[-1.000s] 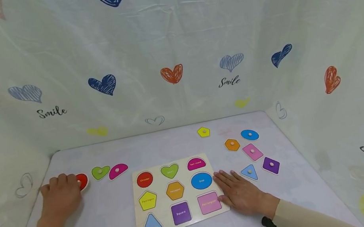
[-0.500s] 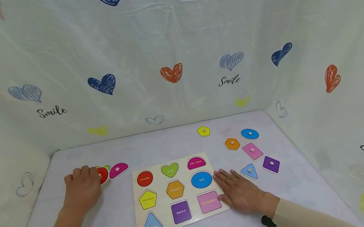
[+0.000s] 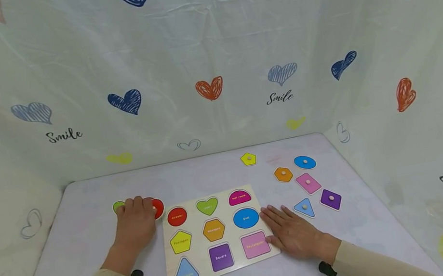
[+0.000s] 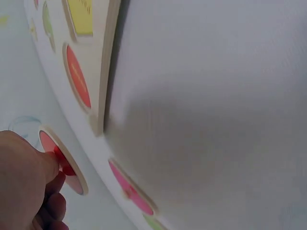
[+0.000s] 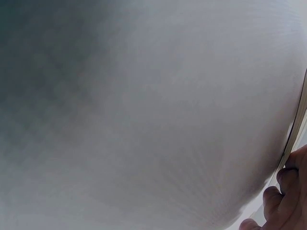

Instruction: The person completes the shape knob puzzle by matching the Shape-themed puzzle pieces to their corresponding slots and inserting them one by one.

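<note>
My left hand (image 3: 134,227) pinches a red circle puzzle piece (image 3: 158,208) by its knob, just off the upper left corner of the wooden shape board (image 3: 200,254). In the left wrist view the red disc is tilted and raised above the table. Under that hand lies the magenta half-round piece (image 4: 134,195), hidden in the head view. A green heart piece (image 3: 118,206) peeks out to the hand's left. My right hand (image 3: 296,234) rests flat with straight fingers at the board's right edge, thumb over the corner of the pink rectangle picture.
Right of the board lie the orange hexagon (image 3: 283,175), blue oval (image 3: 305,162), pink rectangle (image 3: 308,183), blue triangle (image 3: 304,207) and purple square (image 3: 330,200) pieces. A yellow pentagon piece (image 3: 248,159) is near the back edge. Heart-printed cloth (image 3: 209,62) surrounds the table.
My left hand has carried the red circle piece rightward, past the green heart and over the half-round piece, to near the board. My right hand has stayed in place.
</note>
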`<move>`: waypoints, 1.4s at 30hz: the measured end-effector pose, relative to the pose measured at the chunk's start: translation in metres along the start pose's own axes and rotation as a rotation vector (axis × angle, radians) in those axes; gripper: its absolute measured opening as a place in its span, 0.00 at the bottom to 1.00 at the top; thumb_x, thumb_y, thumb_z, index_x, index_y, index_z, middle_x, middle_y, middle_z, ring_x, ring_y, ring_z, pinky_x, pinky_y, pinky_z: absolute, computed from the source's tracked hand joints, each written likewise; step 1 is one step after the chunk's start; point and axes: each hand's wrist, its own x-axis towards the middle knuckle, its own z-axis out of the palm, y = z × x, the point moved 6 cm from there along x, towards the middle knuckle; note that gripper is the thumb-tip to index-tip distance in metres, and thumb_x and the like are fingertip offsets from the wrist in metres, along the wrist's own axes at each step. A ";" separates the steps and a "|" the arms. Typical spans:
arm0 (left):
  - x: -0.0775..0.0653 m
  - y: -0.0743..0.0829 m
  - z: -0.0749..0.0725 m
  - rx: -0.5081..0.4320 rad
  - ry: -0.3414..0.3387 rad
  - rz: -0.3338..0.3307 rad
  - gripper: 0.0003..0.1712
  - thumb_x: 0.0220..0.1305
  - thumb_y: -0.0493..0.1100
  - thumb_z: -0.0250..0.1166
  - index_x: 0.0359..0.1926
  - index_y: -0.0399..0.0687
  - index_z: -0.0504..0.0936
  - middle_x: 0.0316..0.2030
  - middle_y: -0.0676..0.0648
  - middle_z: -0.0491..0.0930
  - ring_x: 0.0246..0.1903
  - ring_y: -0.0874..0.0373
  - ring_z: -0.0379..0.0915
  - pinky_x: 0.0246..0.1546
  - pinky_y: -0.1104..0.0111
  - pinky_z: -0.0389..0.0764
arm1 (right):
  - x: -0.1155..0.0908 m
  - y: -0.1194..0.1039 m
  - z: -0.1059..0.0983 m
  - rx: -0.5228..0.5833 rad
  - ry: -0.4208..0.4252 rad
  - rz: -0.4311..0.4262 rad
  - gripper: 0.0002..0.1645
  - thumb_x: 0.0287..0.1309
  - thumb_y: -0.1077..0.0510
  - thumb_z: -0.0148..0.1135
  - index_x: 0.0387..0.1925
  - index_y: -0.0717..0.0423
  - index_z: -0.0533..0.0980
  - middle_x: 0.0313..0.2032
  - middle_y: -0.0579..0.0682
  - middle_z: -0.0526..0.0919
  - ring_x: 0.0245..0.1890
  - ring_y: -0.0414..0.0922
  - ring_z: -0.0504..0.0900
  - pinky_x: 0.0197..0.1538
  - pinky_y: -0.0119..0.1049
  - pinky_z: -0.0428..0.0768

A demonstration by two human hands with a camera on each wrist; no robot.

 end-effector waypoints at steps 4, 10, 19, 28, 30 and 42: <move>0.002 0.017 0.007 -0.024 0.000 0.048 0.27 0.66 0.44 0.75 0.55 0.28 0.78 0.46 0.30 0.79 0.49 0.36 0.71 0.51 0.41 0.78 | 0.000 0.001 0.002 -0.007 -0.004 0.004 0.46 0.79 0.32 0.45 0.84 0.53 0.55 0.83 0.50 0.58 0.84 0.52 0.53 0.83 0.55 0.55; 0.007 0.036 0.016 -0.012 -0.031 0.093 0.28 0.63 0.46 0.77 0.55 0.31 0.79 0.45 0.33 0.79 0.47 0.39 0.72 0.48 0.45 0.79 | 0.001 0.001 0.000 0.002 0.011 -0.005 0.45 0.79 0.33 0.47 0.83 0.54 0.57 0.82 0.51 0.59 0.83 0.53 0.55 0.82 0.56 0.58; 0.011 0.052 0.020 0.034 -0.092 0.107 0.33 0.53 0.45 0.83 0.54 0.32 0.80 0.42 0.35 0.78 0.46 0.40 0.70 0.49 0.46 0.79 | 0.003 0.002 0.001 0.012 -0.006 -0.006 0.45 0.79 0.32 0.44 0.83 0.53 0.56 0.83 0.51 0.59 0.84 0.53 0.54 0.83 0.55 0.56; 0.012 0.056 0.028 0.066 -0.130 0.100 0.34 0.52 0.44 0.84 0.56 0.32 0.81 0.44 0.34 0.79 0.46 0.40 0.71 0.49 0.47 0.78 | 0.002 0.002 0.001 0.001 -0.003 -0.004 0.45 0.79 0.32 0.45 0.83 0.53 0.56 0.83 0.51 0.58 0.84 0.53 0.54 0.83 0.54 0.56; 0.011 0.056 0.028 0.077 -0.138 0.103 0.36 0.50 0.44 0.85 0.55 0.33 0.80 0.44 0.34 0.79 0.46 0.40 0.71 0.48 0.48 0.77 | 0.002 0.002 0.000 -0.003 0.008 -0.012 0.45 0.79 0.32 0.46 0.83 0.54 0.57 0.82 0.51 0.59 0.83 0.53 0.54 0.82 0.55 0.58; 0.009 0.056 0.030 0.083 -0.144 0.103 0.36 0.48 0.44 0.86 0.54 0.33 0.80 0.42 0.35 0.78 0.45 0.41 0.71 0.48 0.48 0.77 | 0.002 0.001 0.002 0.003 -0.018 -0.008 0.45 0.79 0.32 0.43 0.83 0.53 0.55 0.83 0.51 0.57 0.84 0.53 0.53 0.83 0.54 0.56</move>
